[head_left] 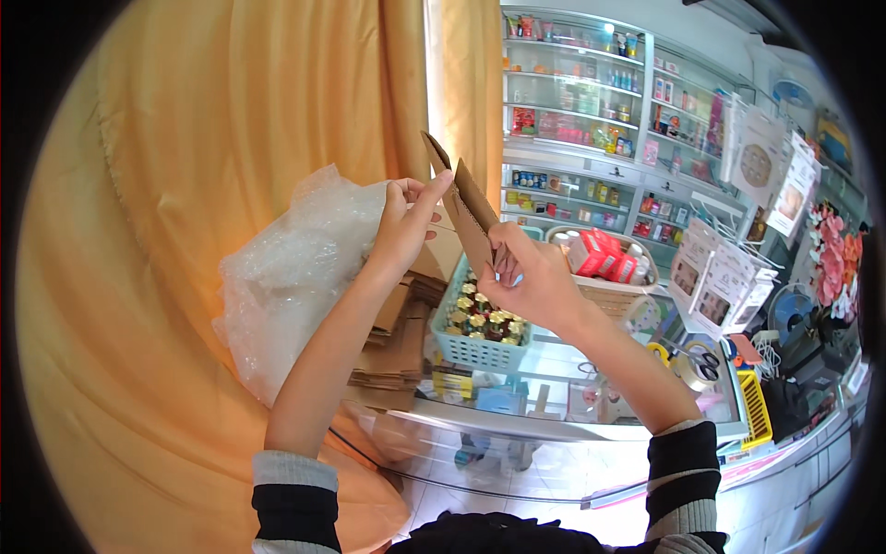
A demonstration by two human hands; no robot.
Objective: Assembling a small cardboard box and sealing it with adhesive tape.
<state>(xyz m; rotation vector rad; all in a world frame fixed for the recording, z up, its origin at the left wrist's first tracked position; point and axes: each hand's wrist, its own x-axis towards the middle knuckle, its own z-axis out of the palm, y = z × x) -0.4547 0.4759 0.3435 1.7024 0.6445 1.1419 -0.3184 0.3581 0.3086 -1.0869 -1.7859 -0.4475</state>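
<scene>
Holding a flat brown cardboard box blank up in front of the orange curtain, the person grips it with both hands above a glass display counter. The left hand pinches the blank's left edge, thumb and fingers closed on the card, while the right hand is clamped on its lower right part, fingers curled round the fold. The blank is tilted, its upper corner pointing far and left, and it looks only partly opened: the panels lie close together and no box shape shows yet, so the forming seems to be at an early stage, with the flaps not yet squared or closed. Below the hands, on the counter, stands a pale blue plastic basket filled with small gold-capped bottles. To the left of it lies a stack of more flat brown cardboard blanks, which suggests that many are not yet folded. Farther left, against the curtain, a bundle of clear bubble wrap sits. To the right of the basket a white bin holds red packets, and shelves of goods line the far wall.
</scene>
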